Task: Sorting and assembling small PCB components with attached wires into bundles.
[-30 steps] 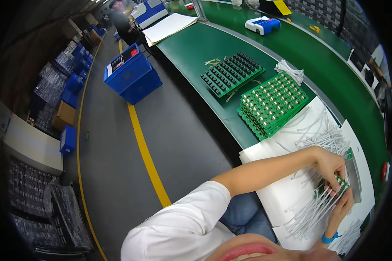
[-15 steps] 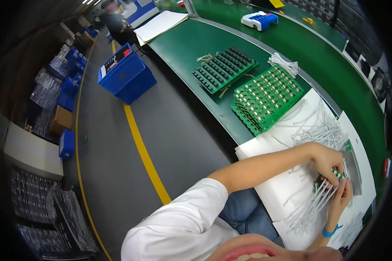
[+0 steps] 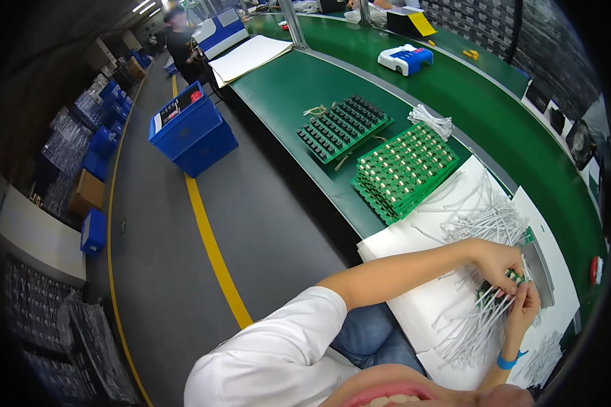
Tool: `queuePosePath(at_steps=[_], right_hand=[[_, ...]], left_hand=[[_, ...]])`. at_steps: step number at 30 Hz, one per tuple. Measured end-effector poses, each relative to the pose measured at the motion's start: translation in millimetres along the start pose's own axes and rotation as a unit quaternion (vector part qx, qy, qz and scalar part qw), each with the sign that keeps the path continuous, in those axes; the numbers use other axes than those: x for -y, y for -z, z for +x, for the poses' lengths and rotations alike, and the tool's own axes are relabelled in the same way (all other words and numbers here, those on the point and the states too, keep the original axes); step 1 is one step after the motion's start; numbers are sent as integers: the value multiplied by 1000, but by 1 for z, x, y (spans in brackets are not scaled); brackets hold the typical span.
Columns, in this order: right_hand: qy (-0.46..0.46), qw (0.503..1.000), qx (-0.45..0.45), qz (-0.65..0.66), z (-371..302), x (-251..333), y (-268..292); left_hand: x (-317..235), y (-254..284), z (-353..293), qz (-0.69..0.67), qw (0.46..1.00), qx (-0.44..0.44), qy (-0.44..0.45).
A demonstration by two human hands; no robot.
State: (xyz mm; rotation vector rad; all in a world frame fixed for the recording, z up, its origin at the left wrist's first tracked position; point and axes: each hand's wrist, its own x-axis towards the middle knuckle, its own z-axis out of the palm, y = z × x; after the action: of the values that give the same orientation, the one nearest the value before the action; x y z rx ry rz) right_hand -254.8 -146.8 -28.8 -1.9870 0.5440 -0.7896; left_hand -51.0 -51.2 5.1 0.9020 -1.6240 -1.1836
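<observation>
At the right side of the bench my left hand (image 3: 497, 263) is closed round a small green circuit board (image 3: 514, 276). My right hand (image 3: 525, 303), with a blue band at its wrist, pinches a thin white cable close to the board's near edge. Fingers hide the exact contact. Below my hands a bundle of white cables (image 3: 472, 332) fans out over white sheets (image 3: 406, 281). Beyond them lies another loose heap of white cables (image 3: 489, 220). A grey metal plate (image 3: 540, 268) stands just right of my hands.
Stacked green circuit panels (image 3: 407, 163) and a panel with black parts (image 3: 346, 125) lie farther up the green bench (image 3: 271, 85). A white-and-blue device (image 3: 405, 60) sits beyond. Blue bins (image 3: 193, 129) stand on the floor at left; a person (image 3: 181, 47) is at the far end.
The view has tilted up slightly, so the bench and my hands appear lower and farther left. Both hands stay together at the board, with little visible change in grip.
</observation>
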Motion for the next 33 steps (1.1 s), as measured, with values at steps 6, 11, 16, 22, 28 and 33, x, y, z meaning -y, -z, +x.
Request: queuePosePath(at_steps=[6, 11, 16, 22, 28, 33], right_hand=[[-79, 988, 31, 129, 8, 14, 1], [-211, 926, -72, 306, -5, 24, -14], [11, 1000, 1, -7, 5, 17, 2], [83, 953, 17, -291, 3, 36, -19], [126, 946, -38, -296, 2, 36, -5], [120, 991, -31, -54, 12, 33, -11]], left_hand=[[-7, 6, -1, -9, 1000, 9, -16], [-5, 3, -3, -56, 997, 31, -44], [-13, 17, -7, -79, 996, 27, 18], [-8, 26, -19, -71, 995, 10, 64], [-4, 23, -7, -67, 997, 3, 44], [-8, 25, -10, -119, 988, -64, 76]])
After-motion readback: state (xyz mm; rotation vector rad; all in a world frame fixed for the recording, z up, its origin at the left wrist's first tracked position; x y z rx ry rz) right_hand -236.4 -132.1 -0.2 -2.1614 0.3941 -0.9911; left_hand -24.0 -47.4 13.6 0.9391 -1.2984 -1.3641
